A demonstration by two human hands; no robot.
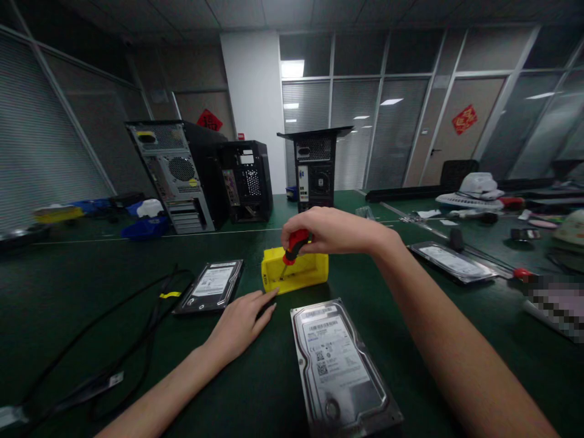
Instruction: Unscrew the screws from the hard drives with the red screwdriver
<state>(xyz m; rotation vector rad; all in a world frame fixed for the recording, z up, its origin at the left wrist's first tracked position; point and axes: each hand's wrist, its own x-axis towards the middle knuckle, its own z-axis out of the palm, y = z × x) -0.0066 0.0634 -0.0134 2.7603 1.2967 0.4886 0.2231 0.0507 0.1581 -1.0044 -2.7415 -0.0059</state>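
My right hand (314, 230) is closed round a red and black screwdriver (296, 244), its tip pointing down inside a yellow bin (314, 274). Small dark bits, too small to name, lie at the bin's bottom near the tip. My left hand (244, 319) rests on the green table with its fingers apart, the index fingertip at the bin's front lower edge. A large hard drive (340, 365), label up, lies in front of the bin. Another hard drive (212, 286) lies left of the bin, beyond my left hand.
Black cables (148, 328) loop across the left side. Computer cases (182, 176) stand at the back, with a blue bin (145, 227) beside them. A third hard drive (451, 261) lies at the right, near a red-tipped tool (522, 274) and a white object (477, 190).
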